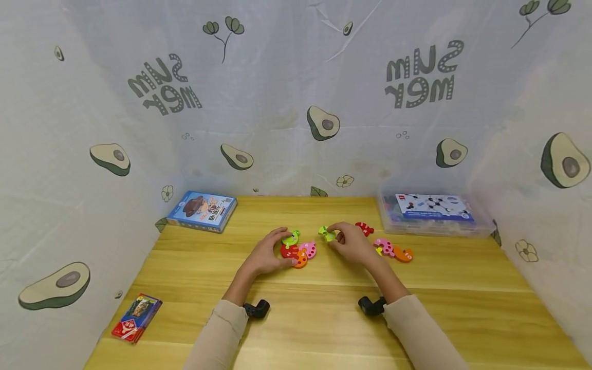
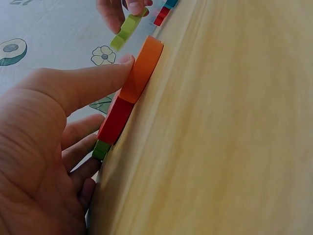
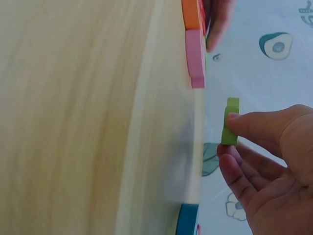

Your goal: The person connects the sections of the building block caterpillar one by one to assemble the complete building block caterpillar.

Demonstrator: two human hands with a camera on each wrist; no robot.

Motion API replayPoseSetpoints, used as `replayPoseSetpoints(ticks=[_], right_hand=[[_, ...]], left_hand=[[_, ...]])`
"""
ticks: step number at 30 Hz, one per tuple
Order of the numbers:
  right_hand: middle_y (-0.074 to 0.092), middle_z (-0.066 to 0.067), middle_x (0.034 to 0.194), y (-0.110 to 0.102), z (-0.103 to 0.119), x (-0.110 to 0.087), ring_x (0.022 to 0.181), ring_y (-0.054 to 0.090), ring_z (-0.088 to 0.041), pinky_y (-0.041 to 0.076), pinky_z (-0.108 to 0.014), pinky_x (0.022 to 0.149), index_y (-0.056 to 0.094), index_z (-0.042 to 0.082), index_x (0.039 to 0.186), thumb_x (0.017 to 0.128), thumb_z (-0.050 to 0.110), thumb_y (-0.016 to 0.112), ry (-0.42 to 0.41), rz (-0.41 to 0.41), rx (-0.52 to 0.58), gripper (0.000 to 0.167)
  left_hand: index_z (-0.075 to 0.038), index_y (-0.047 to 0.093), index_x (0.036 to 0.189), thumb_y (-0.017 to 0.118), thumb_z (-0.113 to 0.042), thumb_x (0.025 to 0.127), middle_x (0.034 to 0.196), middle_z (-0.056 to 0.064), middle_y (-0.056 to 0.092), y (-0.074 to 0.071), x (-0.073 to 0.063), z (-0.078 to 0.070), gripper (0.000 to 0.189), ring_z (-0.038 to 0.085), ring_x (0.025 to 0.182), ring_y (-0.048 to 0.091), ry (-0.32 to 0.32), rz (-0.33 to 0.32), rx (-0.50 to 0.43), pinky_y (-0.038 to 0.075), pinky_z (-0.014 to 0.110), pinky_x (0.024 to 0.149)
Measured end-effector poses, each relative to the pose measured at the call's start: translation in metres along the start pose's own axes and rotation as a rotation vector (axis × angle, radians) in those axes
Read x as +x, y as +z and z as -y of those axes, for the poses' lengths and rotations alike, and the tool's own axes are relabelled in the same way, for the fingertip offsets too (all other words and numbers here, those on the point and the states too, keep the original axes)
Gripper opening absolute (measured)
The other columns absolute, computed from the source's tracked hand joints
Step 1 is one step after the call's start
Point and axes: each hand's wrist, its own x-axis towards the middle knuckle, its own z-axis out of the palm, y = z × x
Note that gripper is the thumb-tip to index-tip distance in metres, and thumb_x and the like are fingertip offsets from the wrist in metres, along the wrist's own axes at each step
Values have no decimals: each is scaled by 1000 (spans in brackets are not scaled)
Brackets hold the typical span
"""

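A chain of joined wooden puzzle pieces lies on the table: a green head with a face point(image 1: 292, 238), a red piece marked 2 point(image 2: 115, 117), an orange piece marked 3 point(image 2: 142, 68) and a pink piece point(image 3: 195, 58). My left hand point(image 1: 268, 252) spans it, thumb against the orange edge and fingers by the green head. With thumb and fingertips my right hand point(image 1: 352, 244) pinches a light green puzzle piece point(image 3: 230, 122), held up off the table just right of the chain.
Right of my right hand lie a red piece point(image 1: 365, 228), a pink piece point(image 1: 384, 246), a yellow piece point(image 1: 379, 251) and an orange piece marked 10 point(image 1: 403, 255). A clear plastic case point(image 1: 435, 226) and a blue box point(image 1: 202, 210) stand behind. Cards point(image 1: 136, 318) lie front left.
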Motion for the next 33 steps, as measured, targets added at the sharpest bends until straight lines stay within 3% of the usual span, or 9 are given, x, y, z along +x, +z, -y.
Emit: replayPoseSetpoints(ticks=[12,29,33], right_hand=[[65,-4,98,23,13,2,81,54,-16,49,-30,74,70,9,126,94,10,75,-5,64,-15,32],[67,-6,108,27,19,6,83,54,-16,48,-29,74,72,6,124,92,5,75,-1,95,-51,33],[66,-5,102,28,18,8,81,53,-16,47,-28,71,72,5,123,92,5,76,5,110,-54,32]], left_hand=[[-20,52,152,84,-37,83,168,0,33,-1,0,3,78,34,156,29,36,26,-17,26,63,123],[-22,52,152,83,-38,84,168,0,33,0,2,5,77,33,156,28,48,26,-5,26,62,123],[-22,51,152,82,-38,84,168,0,32,-1,1,4,77,33,156,28,45,29,4,26,63,123]])
